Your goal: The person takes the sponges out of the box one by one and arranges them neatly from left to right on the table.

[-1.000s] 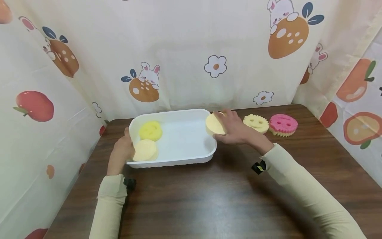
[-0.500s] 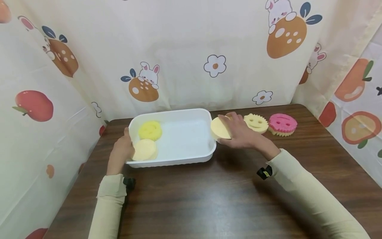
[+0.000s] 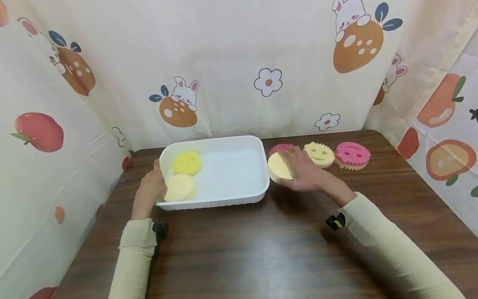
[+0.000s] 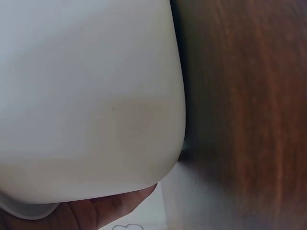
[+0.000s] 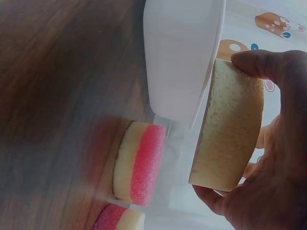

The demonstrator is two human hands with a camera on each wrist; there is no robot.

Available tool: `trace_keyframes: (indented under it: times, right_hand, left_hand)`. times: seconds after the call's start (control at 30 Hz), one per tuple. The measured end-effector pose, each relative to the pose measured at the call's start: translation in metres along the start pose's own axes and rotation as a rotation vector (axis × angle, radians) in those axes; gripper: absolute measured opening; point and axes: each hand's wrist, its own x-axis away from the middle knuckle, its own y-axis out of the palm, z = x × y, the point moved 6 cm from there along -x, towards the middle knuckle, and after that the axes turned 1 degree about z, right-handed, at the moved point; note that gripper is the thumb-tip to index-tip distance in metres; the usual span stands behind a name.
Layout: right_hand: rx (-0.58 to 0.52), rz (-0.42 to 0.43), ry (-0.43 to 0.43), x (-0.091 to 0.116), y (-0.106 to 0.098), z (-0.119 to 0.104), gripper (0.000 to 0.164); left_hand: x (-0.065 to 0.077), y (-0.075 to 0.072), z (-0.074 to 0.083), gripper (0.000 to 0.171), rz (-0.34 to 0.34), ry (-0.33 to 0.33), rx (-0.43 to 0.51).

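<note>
A thick round pale-yellow sponge [image 3: 278,167] is gripped at its edges by my right hand [image 3: 304,171], just off the right end of the white tray [image 3: 231,202]. The right wrist view shows that sponge [image 5: 228,127] raised above the table, thumb on one edge and fingers on the other. My left hand [image 3: 150,190] holds the tray's left end. At that end inside the tray lie a bright yellow smiley sponge [image 3: 186,163] and a plain pale round sponge [image 3: 181,187].
Along the table's back right stand a pale smiley sponge [image 3: 319,154] and a pink-topped smiley sponge [image 3: 352,155]. Another pink sponge [image 3: 280,148] is partly hidden behind the held one. A patterned curtain [image 3: 228,95] hangs behind the dark wooden table [image 3: 239,245].
My right hand has carried the round sponge right and slightly towards me, from over the tray's right end to beside it. A pink sponge behind has come into view. The left hand stays at the tray.
</note>
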Motion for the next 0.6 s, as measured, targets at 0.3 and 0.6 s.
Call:
trace_keyframes:
  times: [0.3,0.6]
  right_hand:
    - [0.003,-0.027,0.015,0.007,0.005,0.007,0.091]
    - [-0.003,-0.038,-0.022,0.008,0.014,0.013,0.088]
  left_hand:
    - [0.0,0.002,-0.002,0.091,-0.022,-0.014,0.007]
    - [0.001,0.002,0.0,0.083,0.027,0.018,-0.005]
